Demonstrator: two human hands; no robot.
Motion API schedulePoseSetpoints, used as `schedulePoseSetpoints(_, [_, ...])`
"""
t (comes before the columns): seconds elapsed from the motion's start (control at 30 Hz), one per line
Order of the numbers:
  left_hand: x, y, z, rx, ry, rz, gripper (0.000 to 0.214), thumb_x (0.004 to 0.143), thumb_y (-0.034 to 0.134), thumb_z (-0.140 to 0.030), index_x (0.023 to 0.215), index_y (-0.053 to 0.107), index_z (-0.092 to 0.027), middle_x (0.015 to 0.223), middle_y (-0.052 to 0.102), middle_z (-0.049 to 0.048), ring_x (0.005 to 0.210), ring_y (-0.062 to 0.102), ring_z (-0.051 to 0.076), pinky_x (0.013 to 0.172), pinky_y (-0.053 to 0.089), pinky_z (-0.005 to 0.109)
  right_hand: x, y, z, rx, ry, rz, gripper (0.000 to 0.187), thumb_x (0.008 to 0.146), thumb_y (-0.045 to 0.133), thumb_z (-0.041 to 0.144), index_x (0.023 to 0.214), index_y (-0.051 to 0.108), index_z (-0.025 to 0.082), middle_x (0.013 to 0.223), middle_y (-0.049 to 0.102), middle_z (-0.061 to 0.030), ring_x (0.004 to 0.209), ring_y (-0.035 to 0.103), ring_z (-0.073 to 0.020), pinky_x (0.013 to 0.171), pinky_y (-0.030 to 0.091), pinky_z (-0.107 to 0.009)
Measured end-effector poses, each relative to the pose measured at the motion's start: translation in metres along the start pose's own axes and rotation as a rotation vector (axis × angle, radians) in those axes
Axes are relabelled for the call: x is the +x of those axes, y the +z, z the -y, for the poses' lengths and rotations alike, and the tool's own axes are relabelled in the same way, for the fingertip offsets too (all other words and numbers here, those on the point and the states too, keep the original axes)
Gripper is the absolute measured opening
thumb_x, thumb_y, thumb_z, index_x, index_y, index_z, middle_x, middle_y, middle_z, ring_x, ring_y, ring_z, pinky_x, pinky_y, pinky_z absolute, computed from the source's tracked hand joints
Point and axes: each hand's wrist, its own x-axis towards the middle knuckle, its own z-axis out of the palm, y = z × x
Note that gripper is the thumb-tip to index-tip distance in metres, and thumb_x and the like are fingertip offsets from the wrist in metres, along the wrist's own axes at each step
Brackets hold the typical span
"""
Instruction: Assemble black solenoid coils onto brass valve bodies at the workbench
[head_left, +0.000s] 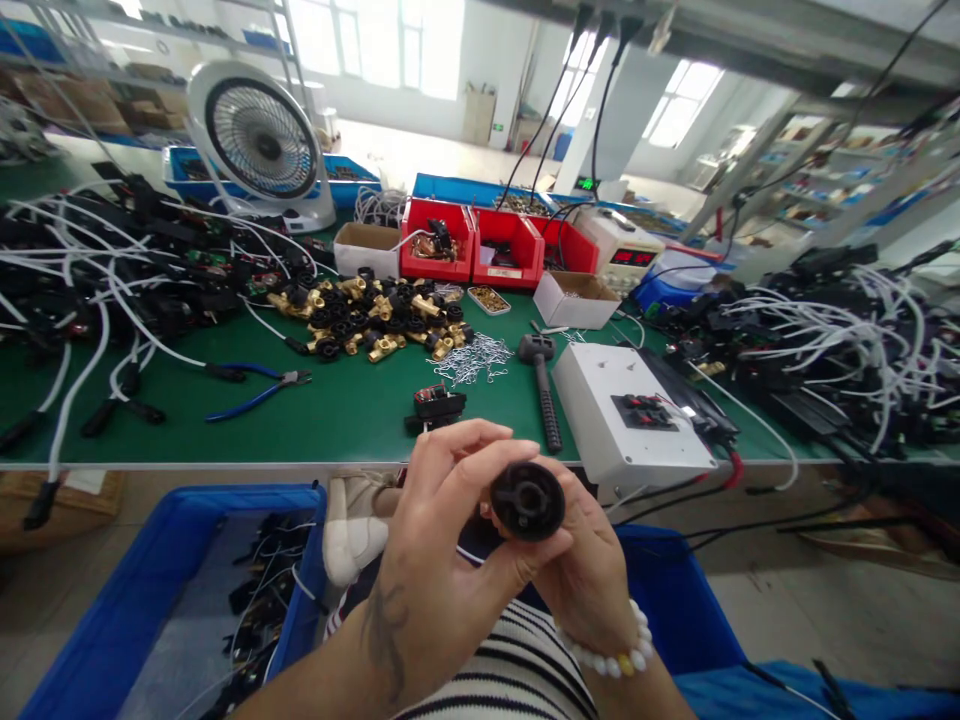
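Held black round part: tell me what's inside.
Inside the black round part, a ring surrounds an opening. Deeper is too dark to tell; the left hand and right hand largely hide its sides.

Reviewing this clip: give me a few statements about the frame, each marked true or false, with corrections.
1. The left hand and right hand both hold a round black part. True.
2. A beaded bracelet circles the left wrist. False: the beaded bracelet is on the right one.
3. Blue-handled pliers lie on the green tabletop. True.
4. The hammer is inside a red bin. False: the hammer lies on the green tabletop.
5. A white fan stands behind the pliers. True.
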Motion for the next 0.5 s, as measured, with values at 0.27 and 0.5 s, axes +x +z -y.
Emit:
schedulePoseSetpoints(0.27, [-0.0079, 0.0027, 0.0019, -0.239, -0.094, 0.036, 0.048, 0.081, 0.075, -0.019, 0.121, 0.057, -0.039, 0.130, 0.051, 0.0001, 0.123, 0.048, 0.022, 0.099, 0.048, 0.035, -0.0008, -0.0002, 0.0014, -0.121, -0.018, -0.049, 0.035, 0.085, 0.068, 0.061, 0.100, 0.074, 0.030, 0.092, 0.067, -0.0036, 0.090, 0.066, -0.0244, 0.079, 0.057, -0.037])
schedulePoseSetpoints(0.5, [-0.0080, 0.0076, 0.0024, -0.327, -0.160, 0.027, 0.044, 0.081, 0.077, -0.025, 0.118, 0.058, -0.038, 0.130, 0.050, -0.0008, 0.124, 0.047, 0.018, 0.095, 0.049, 0.026, -0.0022, -0.0005, 0.0032, -0.031, 0.040, 0.029, 0.035, 0.081, 0.076, 0.056, 0.107, 0.074, 0.033, 0.088, 0.067, -0.0032, 0.082, 0.065, -0.0207, 0.071, 0.057, -0.030])
